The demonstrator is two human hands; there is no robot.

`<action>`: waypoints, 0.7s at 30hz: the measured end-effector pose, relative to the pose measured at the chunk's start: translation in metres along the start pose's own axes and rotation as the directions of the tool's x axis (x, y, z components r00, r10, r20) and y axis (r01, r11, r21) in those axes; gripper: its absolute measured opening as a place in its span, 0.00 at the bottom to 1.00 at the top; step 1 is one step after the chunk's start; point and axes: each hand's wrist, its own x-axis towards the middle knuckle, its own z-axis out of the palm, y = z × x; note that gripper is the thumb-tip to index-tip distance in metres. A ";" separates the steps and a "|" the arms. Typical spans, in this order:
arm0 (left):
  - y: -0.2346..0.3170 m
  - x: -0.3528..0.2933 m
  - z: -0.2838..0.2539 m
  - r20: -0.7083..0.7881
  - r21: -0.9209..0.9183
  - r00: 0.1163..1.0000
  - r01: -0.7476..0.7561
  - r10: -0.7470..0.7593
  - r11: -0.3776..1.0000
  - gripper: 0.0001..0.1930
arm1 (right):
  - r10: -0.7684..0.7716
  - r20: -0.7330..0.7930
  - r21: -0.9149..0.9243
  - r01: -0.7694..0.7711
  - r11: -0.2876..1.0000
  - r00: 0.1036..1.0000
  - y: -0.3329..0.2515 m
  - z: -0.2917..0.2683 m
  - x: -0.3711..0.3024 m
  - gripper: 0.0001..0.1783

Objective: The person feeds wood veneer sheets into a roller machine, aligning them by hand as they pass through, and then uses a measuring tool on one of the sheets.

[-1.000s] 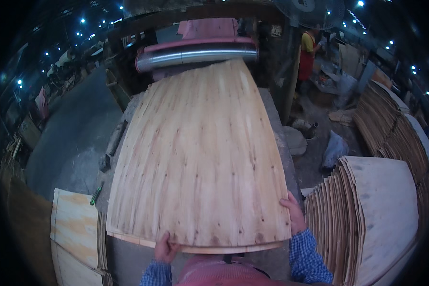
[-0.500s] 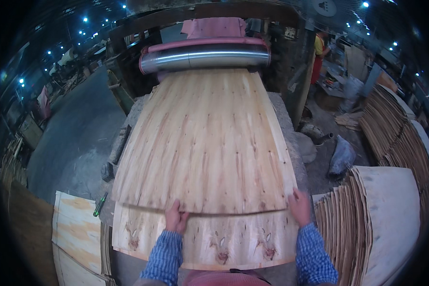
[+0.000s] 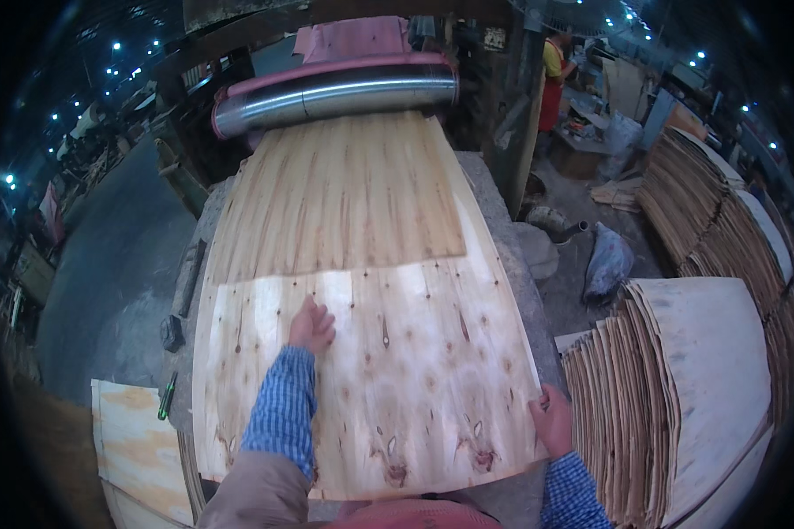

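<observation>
A pale, knot-marked lower veneer sheet (image 3: pixel 379 370) lies in front of me. On its far part rests a browner upper veneer sheet (image 3: pixel 344 194), whose far end meets a shiny metal roller (image 3: pixel 340 91). My left hand (image 3: pixel 312 326) is above the lower sheet, short of the upper sheet's near edge. Its fingers are loosely bent and a little apart, with nothing visible in them. At the lower sheet's right edge, my right hand (image 3: pixel 552 423) has thumb and fingers pinched together on that edge.
Stacked veneer sheets (image 3: pixel 631 397) stand close on my right, with a taller stack (image 3: pixel 692 203) behind. More sheets (image 3: pixel 137 432) are at lower left, near a green-handled tool (image 3: pixel 168 397). A person in a red apron (image 3: pixel 551 88) stands far right. A dark post (image 3: pixel 516 115) flanks the roller.
The upper sheet has moved away from me toward the roller, uncovering much of the lower sheet. My left hand has left its near edge and reached forward; my right hand is lower along the side.
</observation>
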 end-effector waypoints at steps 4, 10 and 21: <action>-0.073 -0.168 -0.026 0.142 0.090 0.985 0.089 -0.102 0.992 0.28 | 0.064 0.443 0.537 -0.322 0.780 0.894 0.022 -0.016 0.017 0.21; -0.214 -0.306 -0.188 0.546 -0.166 0.809 0.360 -0.218 0.918 0.45 | -0.338 0.611 0.563 -0.092 0.821 0.716 -0.141 -0.088 0.033 0.22; -0.117 -0.334 -0.107 0.172 -0.240 0.946 -0.229 0.273 0.943 0.26 | 0.064 0.629 0.771 -0.632 0.075 0.775 0.009 0.000 -0.011 0.21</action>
